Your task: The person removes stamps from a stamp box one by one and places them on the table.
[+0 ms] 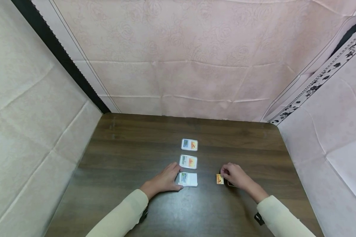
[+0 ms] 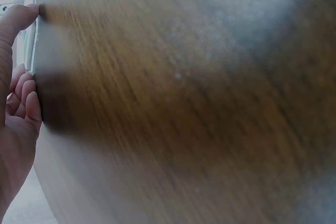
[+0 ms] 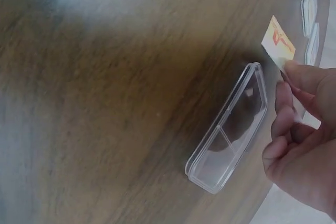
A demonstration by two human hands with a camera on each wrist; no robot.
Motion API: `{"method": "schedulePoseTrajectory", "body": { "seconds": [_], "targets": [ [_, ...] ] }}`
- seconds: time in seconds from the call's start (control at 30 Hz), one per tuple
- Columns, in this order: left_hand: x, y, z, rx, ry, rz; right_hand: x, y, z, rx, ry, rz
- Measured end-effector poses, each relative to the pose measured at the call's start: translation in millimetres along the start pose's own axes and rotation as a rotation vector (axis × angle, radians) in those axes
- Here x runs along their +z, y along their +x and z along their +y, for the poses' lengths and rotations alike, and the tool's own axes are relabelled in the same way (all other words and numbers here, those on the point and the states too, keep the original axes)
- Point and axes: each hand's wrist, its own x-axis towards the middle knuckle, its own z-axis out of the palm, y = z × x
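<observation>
- We find the right hand (image 1: 235, 176) pinching a small orange packet (image 1: 220, 179) at fingertip level, just above the desk (image 1: 130, 158), right of the row of cases.
- In the right wrist view, the packet (image 3: 278, 43) stands on edge, its long axis tilted, serrated end toward the fingers (image 3: 307, 77).
- That view alone shows an empty clear case (image 3: 228, 129) lying flat beneath the hand, with two compartments, long axis running diagonally (the head view mostly hides it).
- The left hand (image 1: 164, 180) rests on the desk, fingers relaxed, thumb and fingertips touching the nearest case (image 1: 188, 179).
- Two more cases (image 1: 188, 161) lie beyond it in a line, each long axis crosswise.
- The left wrist view is blurred; only the thumb (image 2: 18, 19) against a case edge shows.
</observation>
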Motion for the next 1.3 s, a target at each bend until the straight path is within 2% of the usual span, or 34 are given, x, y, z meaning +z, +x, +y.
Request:
{"method": "schedulePoseTrajectory", "body": {
  "seconds": [0.33, 0.73, 1.0, 1.3],
  "targets": [
    [0.3, 1.3, 0.2, 0.003, 0.008, 0.004, 7, -4, 2, 0.006, -0.119, 0.055],
    [1.1, 0.9, -0.4, 0.015, 0.013, 0.017, 10, -5, 4, 0.016, -0.133, 0.07],
    [0.2, -0.8, 0.7, 0.002, 0.007, 0.004, 6, -2, 1, -0.017, -0.083, 0.095],
    [0.1, -2.3, 1.2, 0.02, 0.013, 0.026, 8, 6, -20, -0.086, 0.036, 0.078]
  ]
}}
